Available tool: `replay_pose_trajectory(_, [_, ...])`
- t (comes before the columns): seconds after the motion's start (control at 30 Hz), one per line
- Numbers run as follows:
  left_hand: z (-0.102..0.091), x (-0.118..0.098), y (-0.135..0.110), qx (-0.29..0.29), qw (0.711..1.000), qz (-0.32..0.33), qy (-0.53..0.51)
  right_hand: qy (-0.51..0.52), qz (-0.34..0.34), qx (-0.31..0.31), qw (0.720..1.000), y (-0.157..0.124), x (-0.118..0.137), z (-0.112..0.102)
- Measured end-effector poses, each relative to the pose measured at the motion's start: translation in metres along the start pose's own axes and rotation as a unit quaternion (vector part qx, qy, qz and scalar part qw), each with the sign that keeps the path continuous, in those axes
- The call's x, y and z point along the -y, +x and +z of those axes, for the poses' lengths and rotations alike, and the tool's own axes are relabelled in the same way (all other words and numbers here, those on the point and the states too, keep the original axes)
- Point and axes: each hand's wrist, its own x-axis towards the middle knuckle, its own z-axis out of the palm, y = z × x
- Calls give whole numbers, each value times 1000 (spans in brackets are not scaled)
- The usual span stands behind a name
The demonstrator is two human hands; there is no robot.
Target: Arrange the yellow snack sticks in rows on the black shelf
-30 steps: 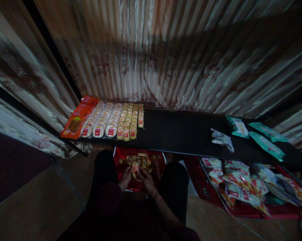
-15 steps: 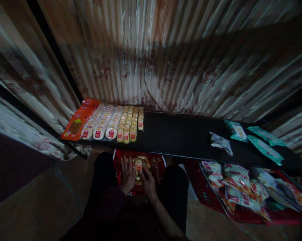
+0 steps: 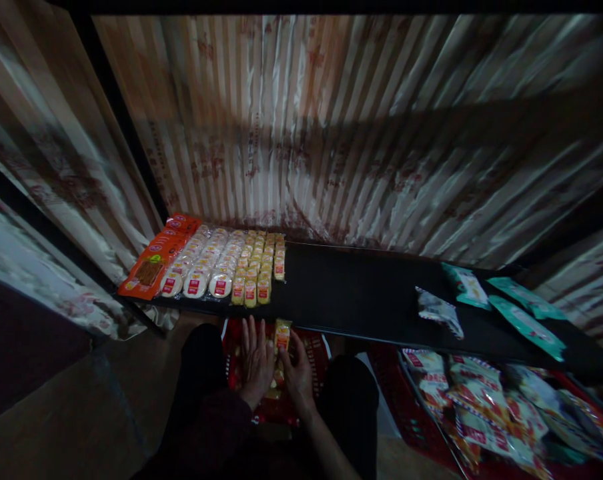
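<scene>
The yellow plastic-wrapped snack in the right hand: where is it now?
In the head view, this snack is low, just left of centre, held by the right hand beside the left hand, over the red plastic basket, near the black shelf.

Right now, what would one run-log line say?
right hand: holding small yellow plastic-wrapped snack | left hand: fingers extended, over red slotted plastic basket | ahead: flat black shelf with rows of wrapped snacks

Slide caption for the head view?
Right hand holds a small yellow packet above a red basket, left hand alongside, near a black shelf.
</scene>
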Motion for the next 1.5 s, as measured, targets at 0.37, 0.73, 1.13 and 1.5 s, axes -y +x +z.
replay_pose_trajectory(0.37, [2,-14,8,46,996,70,35,-11,-5,-23,1000,42,19,4])
replay_pose_trajectory(0.73, [10,-12,35,2,976,160,150,34,3,13,999,79,26,10])
replay_pose_trajectory(1.13, [18,-20,49,22,978,162,131,-23,7,16,1000,111,27,13])
replay_pose_trajectory(1.5, [34,-22,65,41,989,127,57,-23,5,7,1000,130,24,17])
